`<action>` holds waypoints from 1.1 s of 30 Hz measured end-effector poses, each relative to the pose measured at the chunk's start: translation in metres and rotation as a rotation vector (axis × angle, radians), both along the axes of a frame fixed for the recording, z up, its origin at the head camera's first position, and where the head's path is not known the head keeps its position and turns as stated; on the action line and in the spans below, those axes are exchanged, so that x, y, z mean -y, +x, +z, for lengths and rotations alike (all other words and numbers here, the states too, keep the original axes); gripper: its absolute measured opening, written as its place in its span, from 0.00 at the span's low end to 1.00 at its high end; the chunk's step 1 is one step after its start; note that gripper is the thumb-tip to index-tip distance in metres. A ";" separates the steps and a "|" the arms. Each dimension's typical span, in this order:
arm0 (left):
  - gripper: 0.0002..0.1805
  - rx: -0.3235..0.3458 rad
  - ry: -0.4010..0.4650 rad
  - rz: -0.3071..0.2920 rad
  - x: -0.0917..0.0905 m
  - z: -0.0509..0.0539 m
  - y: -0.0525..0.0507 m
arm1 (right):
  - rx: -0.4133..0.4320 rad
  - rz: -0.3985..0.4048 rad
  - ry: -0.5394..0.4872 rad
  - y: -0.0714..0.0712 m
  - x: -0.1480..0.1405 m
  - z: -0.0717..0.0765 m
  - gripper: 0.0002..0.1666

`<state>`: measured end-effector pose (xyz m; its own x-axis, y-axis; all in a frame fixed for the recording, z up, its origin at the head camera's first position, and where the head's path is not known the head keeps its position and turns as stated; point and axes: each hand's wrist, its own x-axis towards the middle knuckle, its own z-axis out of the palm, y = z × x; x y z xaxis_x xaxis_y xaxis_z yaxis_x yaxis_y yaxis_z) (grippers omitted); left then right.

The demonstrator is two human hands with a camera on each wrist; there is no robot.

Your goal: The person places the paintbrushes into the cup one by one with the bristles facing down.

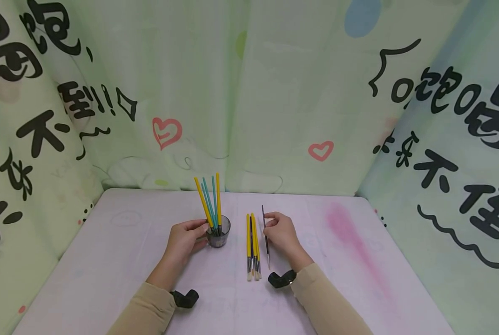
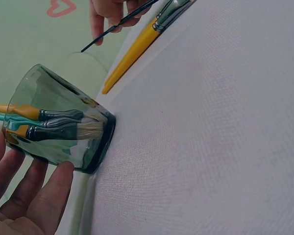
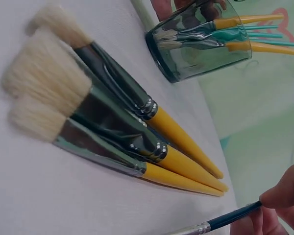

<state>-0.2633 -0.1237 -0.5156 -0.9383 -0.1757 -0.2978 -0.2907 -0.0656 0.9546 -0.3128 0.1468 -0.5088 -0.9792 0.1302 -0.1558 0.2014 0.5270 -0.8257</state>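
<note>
My left hand (image 1: 183,241) grips the side of a clear glass cup (image 1: 218,240) that stands upright on the table. Inside it lean several paintbrushes (image 1: 219,200) with yellow and teal handles, bristles down. My right hand (image 1: 284,233) pinches a thin dark-handled paintbrush (image 1: 266,245) near its upper part, tip pointing toward me. Just left of that brush lies a small group of paintbrushes (image 1: 248,242), mostly yellow-handled, side by side with bristles toward me. Their wide pale bristles (image 3: 49,68) show close up in the right wrist view, with the slim brush (image 3: 235,215) apart from them.
A pale table (image 1: 119,288) spreads under both hands. Light green curtains (image 1: 274,93) with black lettering and pink hearts hang along its back and sides. A pink stain (image 1: 354,237) marks the right of the tabletop.
</note>
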 end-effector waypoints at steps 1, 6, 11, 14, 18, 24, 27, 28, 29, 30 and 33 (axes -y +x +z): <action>0.17 0.001 0.001 -0.001 0.000 0.000 0.000 | -0.011 -0.009 -0.015 0.000 0.000 0.001 0.28; 0.17 -0.003 -0.001 -0.001 0.000 0.000 0.000 | -0.083 -0.036 -0.081 -0.002 0.000 0.007 0.30; 0.17 -0.007 -0.006 -0.001 0.000 -0.001 0.000 | -0.160 -0.045 -0.102 -0.004 0.000 0.011 0.31; 0.17 -0.007 -0.005 0.000 0.000 -0.001 0.000 | -0.200 -0.048 -0.133 -0.005 0.000 0.014 0.31; 0.17 -0.009 -0.004 0.002 0.000 -0.001 0.000 | -0.244 -0.047 -0.192 -0.005 0.002 0.019 0.31; 0.17 -0.014 -0.010 0.003 0.000 -0.001 0.000 | -0.278 -0.004 -0.311 -0.005 0.005 0.028 0.30; 0.17 -0.015 -0.011 0.002 0.000 0.000 0.000 | -0.287 0.019 -0.362 -0.005 0.008 0.032 0.29; 0.17 -0.015 -0.012 0.003 -0.001 0.000 0.000 | -0.292 0.025 -0.380 -0.005 0.009 0.034 0.29; 0.17 -0.016 -0.013 0.003 -0.001 0.000 0.000 | -0.294 0.029 -0.396 -0.004 0.011 0.035 0.29; 0.17 -0.017 -0.014 0.002 -0.001 0.001 0.000 | -0.298 0.033 -0.411 -0.004 0.012 0.036 0.29; 0.17 -0.018 -0.018 0.001 -0.001 0.000 0.001 | -0.307 0.046 -0.452 -0.004 0.016 0.040 0.31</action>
<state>-0.2627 -0.1231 -0.5153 -0.9434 -0.1817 -0.2773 -0.2732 -0.0481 0.9608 -0.3168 0.1310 -0.4693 -0.9916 0.0723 0.1077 -0.0995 0.1087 -0.9891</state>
